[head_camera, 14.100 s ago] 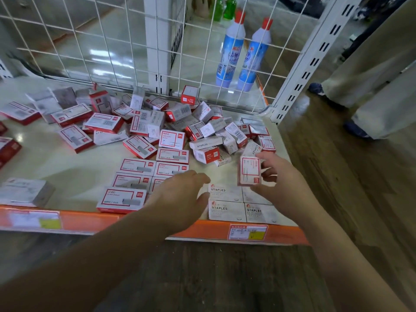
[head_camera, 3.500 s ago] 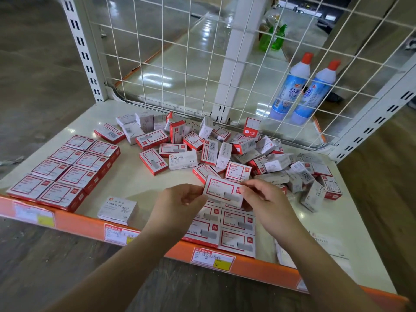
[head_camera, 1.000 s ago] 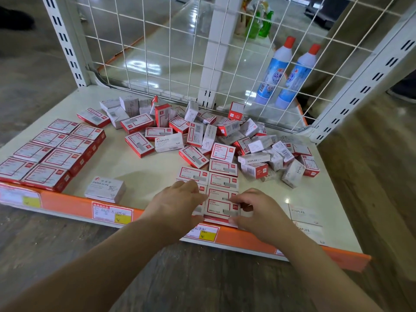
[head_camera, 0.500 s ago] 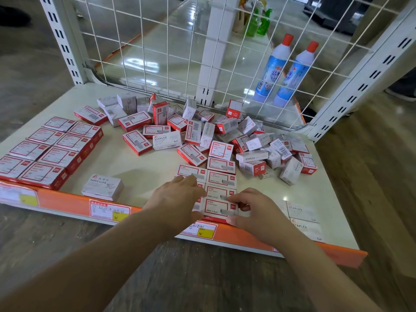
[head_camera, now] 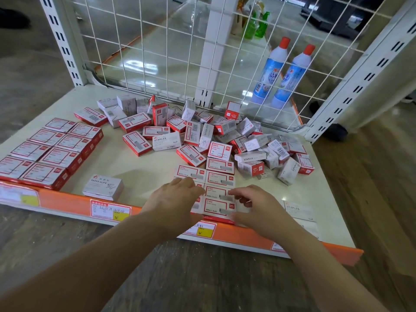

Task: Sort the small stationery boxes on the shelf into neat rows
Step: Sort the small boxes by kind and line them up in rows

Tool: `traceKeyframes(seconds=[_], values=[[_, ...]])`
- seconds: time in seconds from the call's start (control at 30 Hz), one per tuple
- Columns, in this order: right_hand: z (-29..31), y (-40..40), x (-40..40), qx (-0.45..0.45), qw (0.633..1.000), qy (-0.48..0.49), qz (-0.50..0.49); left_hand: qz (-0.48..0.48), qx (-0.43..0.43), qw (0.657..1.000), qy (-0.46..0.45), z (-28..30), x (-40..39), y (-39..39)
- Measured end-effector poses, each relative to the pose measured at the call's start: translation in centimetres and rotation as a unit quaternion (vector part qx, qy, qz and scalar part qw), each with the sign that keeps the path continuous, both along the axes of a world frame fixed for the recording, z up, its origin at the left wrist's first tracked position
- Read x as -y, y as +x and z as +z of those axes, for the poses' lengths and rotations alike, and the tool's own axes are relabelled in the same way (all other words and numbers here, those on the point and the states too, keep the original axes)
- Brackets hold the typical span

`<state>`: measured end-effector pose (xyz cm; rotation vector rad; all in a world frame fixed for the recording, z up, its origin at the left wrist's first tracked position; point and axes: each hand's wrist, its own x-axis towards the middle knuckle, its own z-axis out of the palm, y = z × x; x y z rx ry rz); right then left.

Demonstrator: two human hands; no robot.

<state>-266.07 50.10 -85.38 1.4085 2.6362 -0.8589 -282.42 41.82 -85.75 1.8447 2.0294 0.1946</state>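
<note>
Hands first: your left hand (head_camera: 174,200) lies flat, fingers straight, on the left column of the small block of red-and-white cardboard stationery boxes (head_camera: 219,192) at the cream shelf's front edge. Your right hand (head_camera: 258,209) has its fingers loosely curled against the block's right side, fingertips on the two nearest boxes; whether it pinches one you cannot tell.

At 12 o'clock a loose heap of red-and-white boxes (head_camera: 202,134) sprawls, some printed "STAPLES". At 9 o'clock stands a neat grid of larger red-edged boxes (head_camera: 49,152), and nearer a white box marked "PAPER CLIPS" (head_camera: 103,186). At 3 o'clock lie flat white "STAPLES" boxes (head_camera: 298,210).

The cream metal shelf (head_camera: 126,170) carries an orange price strip (head_camera: 67,200) with yellow-tagged labels. Behind it rises a white wire grid panel (head_camera: 157,52); beyond that, two blue-and-white bottles with red caps (head_camera: 279,73) on a glossy shelf. Wood-look flooring (head_camera: 202,278) lies below.
</note>
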Motion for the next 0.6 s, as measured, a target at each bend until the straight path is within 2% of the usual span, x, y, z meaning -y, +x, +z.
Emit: traceKeyframes(seconds=[0.37,0.6], values=[[0.1,-1.1,-0.8,-0.041,0.997,0.043,-0.047,0.048,0.024,0.998,0.03,0.2,0.4,-1.3],[1.7,-2.0,-3.6,-0.069,0.988,0.122,-0.067,0.069,0.031,0.997,0.024,-0.2,-1.8,-2.2]])
